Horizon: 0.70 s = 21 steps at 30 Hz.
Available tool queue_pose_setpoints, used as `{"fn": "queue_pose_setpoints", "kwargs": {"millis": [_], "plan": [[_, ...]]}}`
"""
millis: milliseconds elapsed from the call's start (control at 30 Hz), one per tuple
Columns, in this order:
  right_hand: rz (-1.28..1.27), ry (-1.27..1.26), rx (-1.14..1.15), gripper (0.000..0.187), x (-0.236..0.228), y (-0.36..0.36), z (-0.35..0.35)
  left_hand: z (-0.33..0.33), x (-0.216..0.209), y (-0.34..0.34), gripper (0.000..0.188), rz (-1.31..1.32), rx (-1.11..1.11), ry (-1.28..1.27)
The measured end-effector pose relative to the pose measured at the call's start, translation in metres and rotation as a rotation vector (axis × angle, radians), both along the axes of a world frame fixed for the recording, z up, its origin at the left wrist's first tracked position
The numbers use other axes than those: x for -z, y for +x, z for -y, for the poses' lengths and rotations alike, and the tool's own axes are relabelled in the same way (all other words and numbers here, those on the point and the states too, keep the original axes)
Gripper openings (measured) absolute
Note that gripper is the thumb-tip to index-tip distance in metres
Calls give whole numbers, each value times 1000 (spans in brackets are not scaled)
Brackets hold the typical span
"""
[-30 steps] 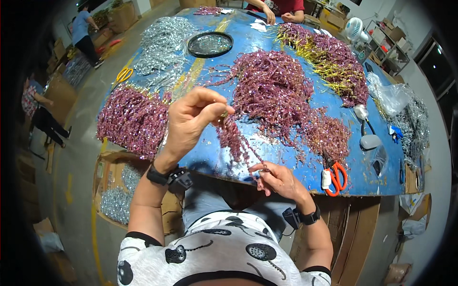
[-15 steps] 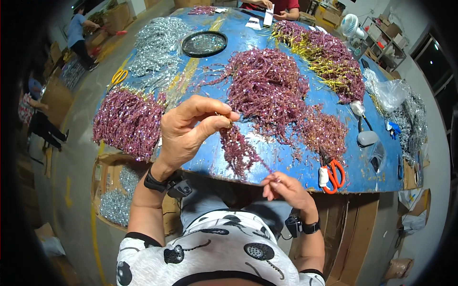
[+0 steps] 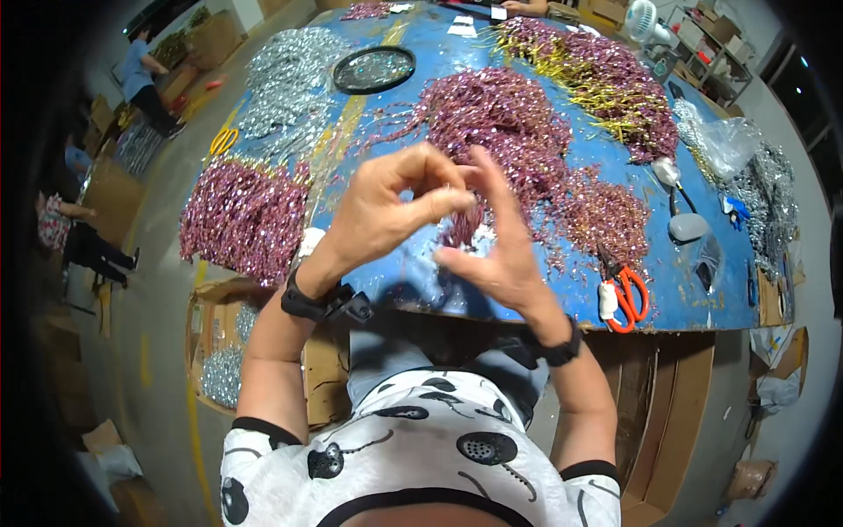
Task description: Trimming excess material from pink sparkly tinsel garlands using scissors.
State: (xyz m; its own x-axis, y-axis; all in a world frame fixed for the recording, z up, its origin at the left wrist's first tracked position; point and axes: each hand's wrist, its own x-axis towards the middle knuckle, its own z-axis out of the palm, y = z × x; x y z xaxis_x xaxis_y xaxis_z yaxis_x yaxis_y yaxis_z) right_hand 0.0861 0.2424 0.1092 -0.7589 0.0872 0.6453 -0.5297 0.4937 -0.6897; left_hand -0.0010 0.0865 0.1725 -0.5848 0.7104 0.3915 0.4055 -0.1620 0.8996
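Note:
My left hand [image 3: 399, 206] pinches the top of a small bunch of pink glittery tinsel strands [image 3: 460, 230], held above the table's near edge. The strands hang down from its thumb and fingertips. My right hand [image 3: 505, 250] is raised close against it, thumb and index finger spread apart around the hanging strands, with its index fingertip near the left fingertips. Whether it touches the strands is hard to see. Behind both hands lies a large heap of pink glittery strands [image 3: 496, 114], and to its right a smaller loose pile of pinkish-copper bits [image 3: 606, 211].
Red-handled scissors [image 3: 625, 299] lie at the blue table's [image 3: 694, 307] near right edge. Yellow-handled scissors [image 3: 224, 140], silver strands [image 3: 294, 79] and a pink bundle [image 3: 241, 220] are at left. A round black tray [image 3: 375, 70] stands further back. Another person's hand [image 3: 525, 8] shows at the far edge.
My right hand has risen from the lower ends of the strands up to the left hand, its fingers now spread. My left hand has shifted slightly right and up, still holding the bunch.

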Motion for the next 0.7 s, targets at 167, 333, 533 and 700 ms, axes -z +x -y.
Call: {"fn": "queue_pose_setpoints", "kwargs": {"millis": [167, 333, 533, 700], "plan": [[424, -130, -162, 55, 13, 10, -3, 33, 5, -10, 6, 78, -12, 23], [918, 45, -224, 52, 27, 65, -41, 79, 88, -23, 4, 295, -10, -72], [741, 60, -197, 51, 64, 91, -71, 73, 123, -6, 13, 151, -110, -356], [510, 629, 247, 56, 81, 86, -64, 67, 141, -6, 7, -106, -182, -428]]}}
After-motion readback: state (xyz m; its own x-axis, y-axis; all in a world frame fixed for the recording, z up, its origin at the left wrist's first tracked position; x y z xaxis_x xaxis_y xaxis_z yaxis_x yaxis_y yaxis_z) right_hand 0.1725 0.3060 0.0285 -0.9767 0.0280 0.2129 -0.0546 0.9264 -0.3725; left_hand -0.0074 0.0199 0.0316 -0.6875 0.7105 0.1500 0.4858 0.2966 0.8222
